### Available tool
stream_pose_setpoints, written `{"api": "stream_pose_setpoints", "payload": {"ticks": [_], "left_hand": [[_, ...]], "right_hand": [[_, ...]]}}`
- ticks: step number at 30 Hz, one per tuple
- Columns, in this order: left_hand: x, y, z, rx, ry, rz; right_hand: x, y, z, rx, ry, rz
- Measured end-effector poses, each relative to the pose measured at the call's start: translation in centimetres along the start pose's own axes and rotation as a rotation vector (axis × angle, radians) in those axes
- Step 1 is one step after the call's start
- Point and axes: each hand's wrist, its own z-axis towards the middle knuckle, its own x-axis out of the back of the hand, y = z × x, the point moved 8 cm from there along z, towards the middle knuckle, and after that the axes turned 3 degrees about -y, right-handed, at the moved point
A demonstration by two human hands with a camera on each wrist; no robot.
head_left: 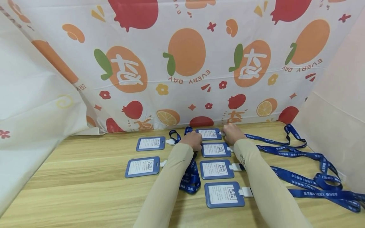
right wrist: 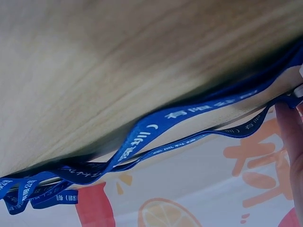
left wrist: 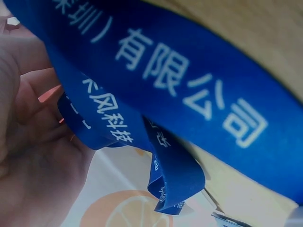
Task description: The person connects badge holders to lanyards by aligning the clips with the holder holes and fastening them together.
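Observation:
Around my left hand (head_left: 193, 140) are the folds of a blue lanyard (head_left: 191, 177); in the left wrist view the printed strap (left wrist: 189, 90) runs through its curled fingers. The hand is at the left edge of the rearmost badge holder (head_left: 209, 134) in the right column. At that holder's right end, my right hand (head_left: 233, 133) pinches its lanyard near the white clip. A finger (right wrist: 289, 130) meets the strap (right wrist: 189, 111) at the edge of the right wrist view. The fingertips of both hands are mostly hidden.
Three more blue badge holders (head_left: 216, 149) line up in front of the rear one, their lanyards (head_left: 308, 182) trailing right. Two badge holders (head_left: 150, 143) lie at left on the wooden table (head_left: 85, 186). A fruit-print cloth (head_left: 185, 95) hangs behind.

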Motion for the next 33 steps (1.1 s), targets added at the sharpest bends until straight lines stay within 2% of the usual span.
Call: {"api": "stream_pose_setpoints", "payload": {"ticks": [23,33], "left_hand": [[0.12,0.00,-0.27,0.004,0.004,0.007],[-0.24,-0.21,0.29,0.015,-0.009,0.019]], "right_hand": [[0.00,-0.09,0.01,-0.015,-0.008,-0.001],[-0.05,-0.11,0.06,-0.017,-0.010,0.009]]}}
